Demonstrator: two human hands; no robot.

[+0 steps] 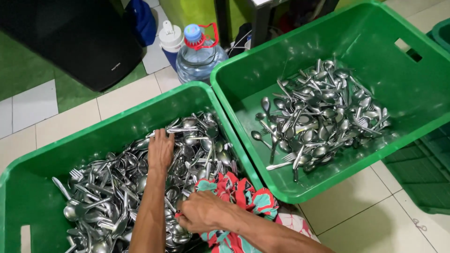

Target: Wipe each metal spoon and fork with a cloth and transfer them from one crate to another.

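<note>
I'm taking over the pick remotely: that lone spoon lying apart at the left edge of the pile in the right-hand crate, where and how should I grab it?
Grip the lone spoon by its thin handle, coming from above on the left, over bare crate floor. Its bowl lies up-left, clear of the pile; the handle runs down-right toward the heap, so pinch near the bowl end, probably the freest part. The right crate walls stand well clear.

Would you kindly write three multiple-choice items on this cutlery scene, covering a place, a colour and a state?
1. Where does the left hand rest?
A. On the cutlery in the near crate
B. On the water bottle
C. On the floor tiles

2. What colour are the two crates?
A. Blue
B. Green
C. Grey

3. What is the right hand doing?
A. Hanging free
B. Gripping a patterned cloth
C. Holding a cup

Answers:
1 A, its fingers lie on the cutlery heap in the near crate.
2 B, the far crate is green too.
3 B, it clasps the red and teal cloth.
</note>
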